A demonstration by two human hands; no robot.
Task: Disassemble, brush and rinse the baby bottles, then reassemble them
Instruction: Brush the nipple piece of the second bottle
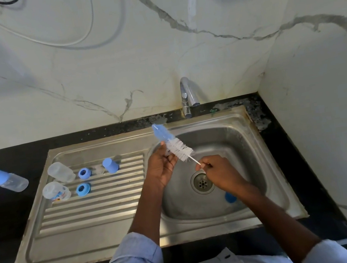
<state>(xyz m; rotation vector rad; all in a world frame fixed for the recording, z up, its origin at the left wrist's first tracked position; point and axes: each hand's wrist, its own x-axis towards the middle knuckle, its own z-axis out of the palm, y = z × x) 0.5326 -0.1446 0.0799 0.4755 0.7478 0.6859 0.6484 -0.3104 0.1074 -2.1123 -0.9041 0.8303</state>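
- Holding a blue bottle cap over the basin at frame centre: left hand, fingers curled round its lower end.
- Pinching the thin white stem of the bottle brush: right hand, fingertips closed on the stem, white bristle head pushed partly into the cap's mouth.
- Lying on its side on the black counter at far left: one assembled baby bottle, blue cap on.
- Resting on the ribbed drainboard, left of centre: two clear bottle bodies, upper and lower, the lower one printed.
- Placed just right of those bodies: two blue collar rings, upper and lower.
- Standing near the upper ring: a second blue cap, with a clear teat between the two, blurred.
- Seen in the sink bowl, lower right: a blue part, partly hidden by the right forearm; kind not determinable.
- Noted at bowl centre: drain strainer, partly covered by the right hand.
- Mounted behind the bowl: chrome tap; no water visible.
- Hanging at upper left against the marble wall: looped white cables.
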